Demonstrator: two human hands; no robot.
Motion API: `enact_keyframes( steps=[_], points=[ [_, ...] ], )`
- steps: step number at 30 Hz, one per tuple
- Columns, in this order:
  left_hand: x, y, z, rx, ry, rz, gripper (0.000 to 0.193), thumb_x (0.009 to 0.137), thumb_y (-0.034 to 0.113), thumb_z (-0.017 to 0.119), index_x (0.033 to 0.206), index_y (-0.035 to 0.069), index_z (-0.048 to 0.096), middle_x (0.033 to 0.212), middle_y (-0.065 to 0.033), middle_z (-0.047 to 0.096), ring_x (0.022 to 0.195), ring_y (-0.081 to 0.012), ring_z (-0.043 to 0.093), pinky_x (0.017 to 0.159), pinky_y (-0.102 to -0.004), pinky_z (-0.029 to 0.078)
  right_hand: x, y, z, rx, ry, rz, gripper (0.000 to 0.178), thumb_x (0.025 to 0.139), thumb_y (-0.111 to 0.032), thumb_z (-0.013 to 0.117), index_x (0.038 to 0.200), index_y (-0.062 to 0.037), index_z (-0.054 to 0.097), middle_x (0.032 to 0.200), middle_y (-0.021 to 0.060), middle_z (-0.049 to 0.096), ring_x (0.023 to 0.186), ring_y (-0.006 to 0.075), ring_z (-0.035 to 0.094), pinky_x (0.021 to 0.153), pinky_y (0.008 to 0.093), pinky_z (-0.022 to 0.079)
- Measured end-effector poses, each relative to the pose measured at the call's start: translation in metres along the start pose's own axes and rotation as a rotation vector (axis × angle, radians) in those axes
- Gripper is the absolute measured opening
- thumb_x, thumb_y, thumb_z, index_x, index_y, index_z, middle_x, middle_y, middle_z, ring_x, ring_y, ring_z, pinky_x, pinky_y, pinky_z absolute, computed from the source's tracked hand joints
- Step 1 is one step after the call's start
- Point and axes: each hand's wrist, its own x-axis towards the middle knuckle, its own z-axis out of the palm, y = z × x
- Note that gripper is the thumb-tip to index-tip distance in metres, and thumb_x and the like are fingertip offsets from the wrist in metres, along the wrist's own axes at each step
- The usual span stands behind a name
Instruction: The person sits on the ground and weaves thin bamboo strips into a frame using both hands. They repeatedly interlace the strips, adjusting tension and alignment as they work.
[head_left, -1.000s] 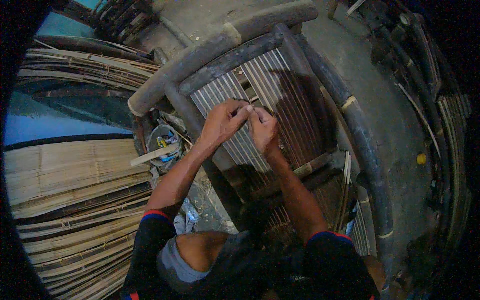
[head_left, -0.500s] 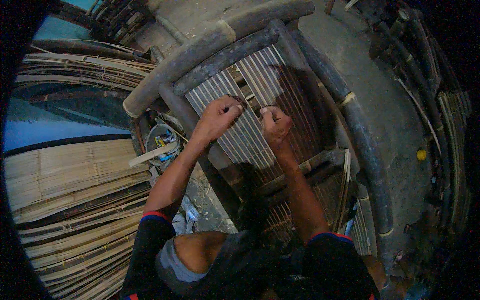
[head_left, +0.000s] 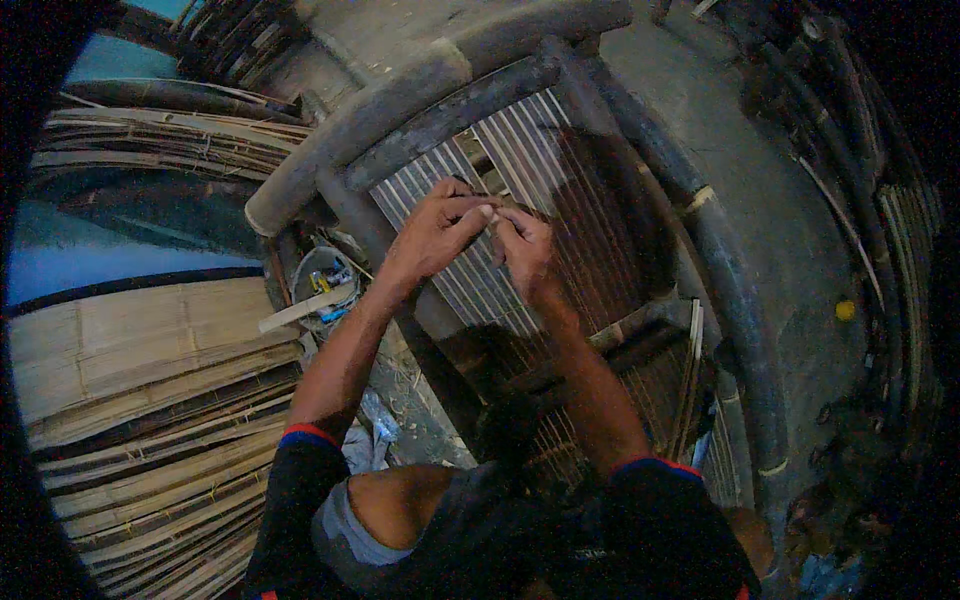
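My left hand (head_left: 437, 228) and my right hand (head_left: 524, 250) meet over the gap in a panel of thin parallel slats (head_left: 580, 210). The panel is set in a dark bamboo frame (head_left: 455, 105). Both hands are closed, with thumbs and forefingers pinched together and the fingertips touching or nearly so. Whatever lies between them is too small and dim to make out. The slats are pale on the left and lie in brown shadow on the right. Below, a second slatted section (head_left: 650, 395) is partly covered by my right arm.
A pail (head_left: 325, 275) with small coloured items and a flat wooden piece stands left of the frame. Stacked split-bamboo sheets (head_left: 150, 340) fill the lower left. A bundle of strips (head_left: 170, 135) lies above. Bamboo poles (head_left: 880, 200) line the right, near a small yellow object (head_left: 844, 311).
My right hand has moved left and slightly up, from apart to meeting my left hand's fingertips. My left hand has stayed nearly in place.
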Motion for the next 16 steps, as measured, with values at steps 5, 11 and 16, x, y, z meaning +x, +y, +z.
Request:
enact_keyframes(
  steps=[5,11,16],
  points=[
    [0.008,-0.003,-0.006,0.234,-0.091,0.159,0.026,0.090,0.024,0.065,0.098,0.000,0.070,0.098,-0.0152,0.061,0.099,-0.0318,0.060,0.081,-0.0397,0.050,-0.005,-0.007,-0.010,-0.418,-0.059,-0.214,0.019,0.093,-0.016,0.062,0.104,-0.0004,0.061,0.068,0.0052,0.057,0.060,0.0152,0.057,0.055,0.0338,0.044],
    [-0.005,-0.012,0.000,0.138,0.095,0.139,0.020,0.090,0.019,0.066,0.094,0.001,0.069,0.092,-0.0146,0.056,0.090,-0.0324,0.058,0.075,-0.0409,0.048,-0.004,-0.026,0.002,-0.808,-0.057,-0.245,0.028,0.092,-0.024,0.062,0.107,-0.0022,0.056,0.087,0.0259,0.066,0.085,0.0463,0.064,0.069,0.0505,0.049],
    [-0.007,-0.012,-0.002,0.186,0.075,0.195,0.019,0.090,0.020,0.066,0.092,0.001,0.069,0.089,-0.0138,0.053,0.088,-0.0300,0.055,0.077,-0.0395,0.046,-0.002,-0.025,-0.003,-0.754,-0.012,-0.112,0.035,0.089,-0.030,0.065,0.108,-0.0021,0.056,0.096,0.0266,0.067,0.090,0.0440,0.066,0.074,0.0508,0.050]
  ],
)
